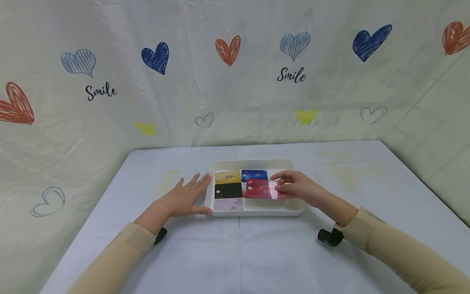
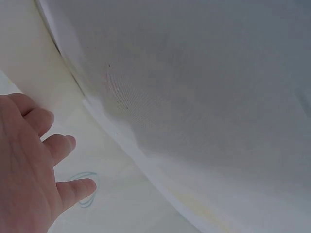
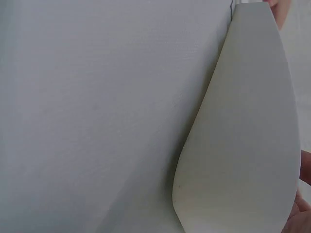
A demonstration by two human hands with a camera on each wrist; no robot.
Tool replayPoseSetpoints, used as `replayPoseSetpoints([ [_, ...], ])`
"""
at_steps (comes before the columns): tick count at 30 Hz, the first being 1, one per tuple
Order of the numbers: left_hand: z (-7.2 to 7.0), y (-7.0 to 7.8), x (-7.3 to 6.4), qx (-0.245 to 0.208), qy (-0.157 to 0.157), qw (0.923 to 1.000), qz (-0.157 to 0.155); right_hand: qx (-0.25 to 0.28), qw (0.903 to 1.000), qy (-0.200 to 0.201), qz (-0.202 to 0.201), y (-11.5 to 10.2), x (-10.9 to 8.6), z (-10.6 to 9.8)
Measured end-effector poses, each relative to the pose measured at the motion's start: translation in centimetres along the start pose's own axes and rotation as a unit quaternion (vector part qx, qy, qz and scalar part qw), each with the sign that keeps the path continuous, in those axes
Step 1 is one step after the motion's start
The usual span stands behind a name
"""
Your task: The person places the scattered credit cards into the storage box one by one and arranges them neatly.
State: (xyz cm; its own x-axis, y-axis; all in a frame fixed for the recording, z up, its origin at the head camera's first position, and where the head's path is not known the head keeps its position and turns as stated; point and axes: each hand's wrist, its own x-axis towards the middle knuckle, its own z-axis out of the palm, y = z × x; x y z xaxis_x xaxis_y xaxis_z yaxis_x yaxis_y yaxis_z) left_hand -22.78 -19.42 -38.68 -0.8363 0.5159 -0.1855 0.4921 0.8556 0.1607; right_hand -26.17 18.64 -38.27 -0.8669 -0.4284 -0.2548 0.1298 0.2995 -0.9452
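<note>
In the head view a white tray (image 1: 271,213) sits on the table with several cards in it. My right hand (image 1: 293,188) pinches a red VIP card (image 1: 258,189) by its right end, over the tray. Under the red card's left side a pinkish card shows only in part. A blue VIP card (image 1: 254,175) lies behind it. To the left are a gold card (image 1: 227,177), a black VIP card (image 1: 228,190) and a pale pink card (image 1: 228,204) in a column. My left hand (image 1: 185,198) rests with spread fingers against the tray's left edge.
A white cloth covers the table (image 1: 205,257). Behind it hangs a pale sheet (image 1: 253,94) printed with hearts. The tray's outer wall (image 3: 243,126) fills much of the right wrist view. Dark wrist cameras (image 1: 330,237) sit under the sleeves.
</note>
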Motion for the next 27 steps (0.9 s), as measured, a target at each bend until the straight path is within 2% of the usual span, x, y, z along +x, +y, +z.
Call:
replayPoseSetpoints([
  [3, 0.0, 0.0, 0.0, -0.002, 0.001, 1.0, 0.0, -0.022, 0.9997, -0.008, -0.004, 0.0, 0.3, 0.4],
  [7, 0.1, -0.1, 0.1, -0.004, 0.001, 1.0, -0.002, -0.039, 0.9991, -0.013, 0.01, 0.1, 0.5, 1.0],
  [14, 0.1, -0.1, 0.1, -0.001, 0.001, 1.0, -0.002, -0.039, 0.9983, -0.009, 0.043, 0.8, 0.8, 2.1],
  [27, -0.1, 0.2, 0.0, -0.004, 0.0, 1.0, -0.001, -0.051, 0.997, -0.008, 0.058, 1.3, 0.8, 2.4],
])
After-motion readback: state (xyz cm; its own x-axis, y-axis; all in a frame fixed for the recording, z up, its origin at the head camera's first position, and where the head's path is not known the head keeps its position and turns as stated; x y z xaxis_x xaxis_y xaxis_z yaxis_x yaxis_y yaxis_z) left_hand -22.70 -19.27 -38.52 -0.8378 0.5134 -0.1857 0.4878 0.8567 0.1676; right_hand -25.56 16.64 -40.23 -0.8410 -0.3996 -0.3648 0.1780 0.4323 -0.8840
